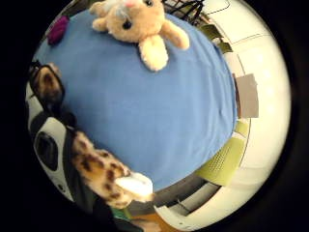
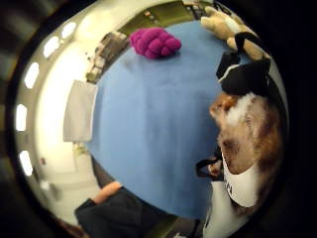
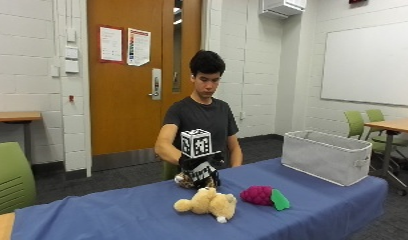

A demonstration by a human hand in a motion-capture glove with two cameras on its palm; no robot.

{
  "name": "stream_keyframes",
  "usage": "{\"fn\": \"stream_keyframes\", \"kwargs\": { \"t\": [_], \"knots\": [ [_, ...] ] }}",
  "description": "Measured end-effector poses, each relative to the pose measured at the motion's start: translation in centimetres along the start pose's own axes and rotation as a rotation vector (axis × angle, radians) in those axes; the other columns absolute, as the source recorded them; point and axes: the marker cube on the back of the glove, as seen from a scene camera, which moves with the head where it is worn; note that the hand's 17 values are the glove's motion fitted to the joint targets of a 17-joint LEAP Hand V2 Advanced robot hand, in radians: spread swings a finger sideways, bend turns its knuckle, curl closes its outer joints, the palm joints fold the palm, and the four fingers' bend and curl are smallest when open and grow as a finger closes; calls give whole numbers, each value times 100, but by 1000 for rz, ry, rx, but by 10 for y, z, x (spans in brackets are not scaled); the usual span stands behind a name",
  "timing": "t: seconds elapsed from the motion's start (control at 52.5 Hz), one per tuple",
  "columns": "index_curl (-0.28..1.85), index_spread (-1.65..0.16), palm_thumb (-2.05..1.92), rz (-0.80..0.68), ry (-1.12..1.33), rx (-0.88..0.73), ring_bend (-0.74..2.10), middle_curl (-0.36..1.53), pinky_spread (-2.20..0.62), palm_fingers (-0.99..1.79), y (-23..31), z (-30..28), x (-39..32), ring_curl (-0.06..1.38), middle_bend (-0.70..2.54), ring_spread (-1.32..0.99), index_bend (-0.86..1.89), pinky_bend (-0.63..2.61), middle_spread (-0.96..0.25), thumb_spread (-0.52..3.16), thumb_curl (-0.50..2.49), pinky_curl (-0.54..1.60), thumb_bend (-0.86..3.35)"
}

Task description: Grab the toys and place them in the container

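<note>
Surface (image 3: 124,215): long table under a blue cloth, running across the outside view; a person stands behind it at about 12 o'clock.

Item 1, tan plush bear (image 3: 207,203): lies on the cloth near the front edge, on its side or back. It sits just in front of the gloved hand, at roughly 6 o'clock from it, apart from it. In the little finger side palm view the same bear (image 1: 140,24) lies on the blue cloth, well clear of the palm.

Item 2, spotted plush toy (image 3: 191,181): brown and tan with dark spots and a white patch. Held in the right hand (image 3: 199,167), just above or at the cloth; contact with the surface cannot be told. The hand's fingers are curled round it. In the little finger side palm view the spotted plush (image 1: 104,174) fills the edge beside the palm; in the thumb side palm view its brown and white fur (image 2: 247,134) lies close against the glove straps.

Item 3, magenta knobbly toy (image 3: 257,195) with a green leaf (image 3: 280,200): rests on the cloth at about 4 o'clock from the hand, just beside the bear, apart from both. Seen also in the thumb side palm view (image 2: 154,43) on the cloth.

Item 4, grey fabric container (image 3: 327,156): open-topped box, upright at the far end of the surface, at about 3 o'clock from the hand and well apart from it.
</note>
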Motion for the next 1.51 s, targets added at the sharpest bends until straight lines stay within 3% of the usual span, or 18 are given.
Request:
{"fn": "stream_keyframes", "kwargs": {
  "t": [0.114,0.267,0.572,0.781,0.877,1.029,1.182,1.239,1.353,1.506],
  "knots": [
    [22,-37,67,-15,-5,-34,109,58,-43,125,-4,-12,-12,52,78,-42,1,67,-28,113,50,36,26],
    [16,-36,68,-55,-14,-11,122,65,-46,120,-25,-72,-46,56,98,-40,8,71,-31,101,58,37,24],
    [9,-36,69,-169,-15,120,129,69,-47,115,-75,-208,-159,55,108,-37,12,75,-32,89,72,38,22],
    [6,-35,69,-304,-25,165,131,69,-47,115,-92,-259,-275,54,109,-36,13,76,-32,86,81,38,21],
    [5,-35,68,-563,-71,174,132,69,-47,115,-77,-269,-345,54,109,-36,13,76,-32,86,84,38,20],
    [3,-36,67,-486,-61,173,133,69,-48,115,-87,-269,-449,53,109,-36,13,76,-32,84,89,38,20],
    [2,-35,67,-699,-103,153,133,69,-47,114,-73,-260,-551,52,109,-35,14,76,-32,85,94,38,19],
    [1,-35,67,-660,-86,151,133,69,-47,115,-73,-255,-584,52,109,-35,14,76,-32,84,96,38,19],
    [0,-35,67,-645,-59,146,133,70,-47,115,-124,-242,-553,52,110,-35,14,75,-32,84,99,38,18],
    [-1,-35,67,-751,-109,111,134,70,-47,115,-123,-230,-573,51,109,-35,14,75,-32,84,103,38,18]
  ]
}}
